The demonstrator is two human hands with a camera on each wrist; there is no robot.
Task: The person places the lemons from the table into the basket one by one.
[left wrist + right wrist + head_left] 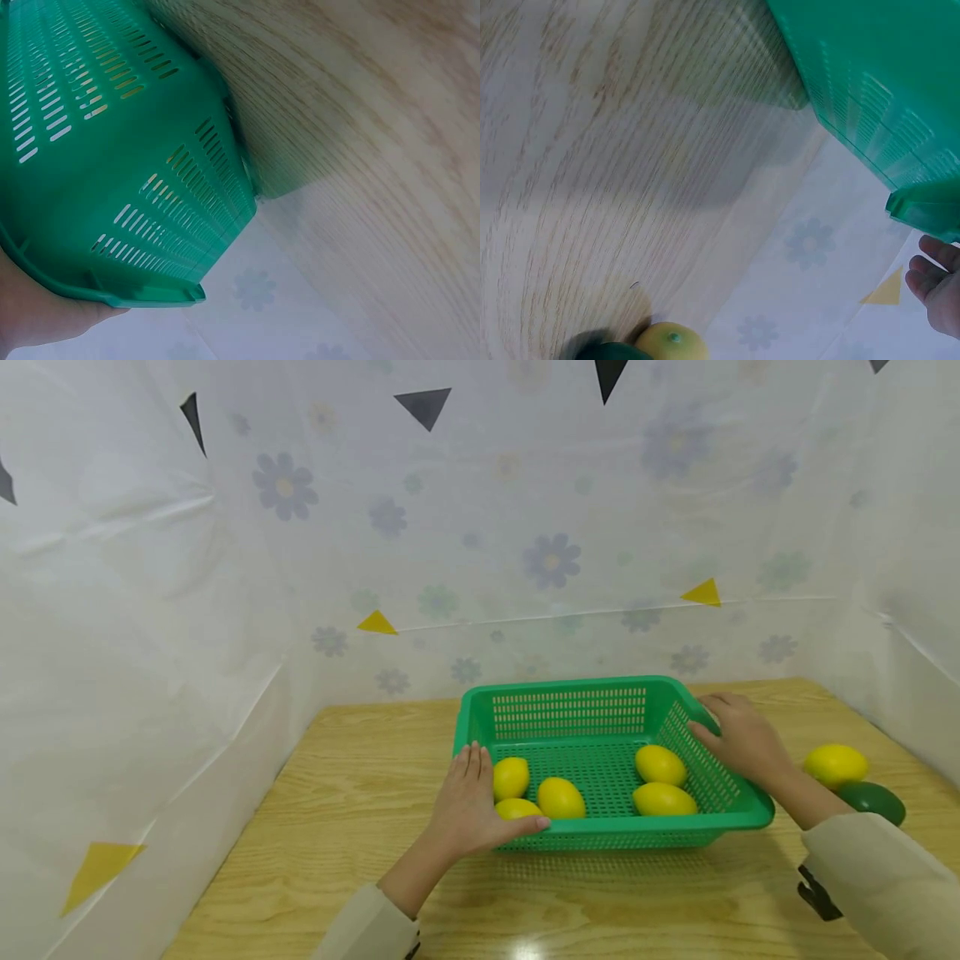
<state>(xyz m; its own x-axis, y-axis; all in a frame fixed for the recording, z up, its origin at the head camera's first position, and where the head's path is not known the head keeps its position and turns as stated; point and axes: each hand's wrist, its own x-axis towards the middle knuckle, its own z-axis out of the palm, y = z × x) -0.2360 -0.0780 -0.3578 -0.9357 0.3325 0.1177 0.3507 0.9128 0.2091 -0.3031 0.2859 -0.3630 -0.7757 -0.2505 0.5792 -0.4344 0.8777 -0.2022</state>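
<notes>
Well, lemons (561, 799) inside green basket (622, 824)

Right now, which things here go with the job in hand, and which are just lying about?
Seems part of the job:
Green basket, with the left hand and right hand at its rim
Five lemons inside it

Seems just lying about:
Lone lemon on the table, right of the basket
Dark green fruit beside that lemon
</notes>
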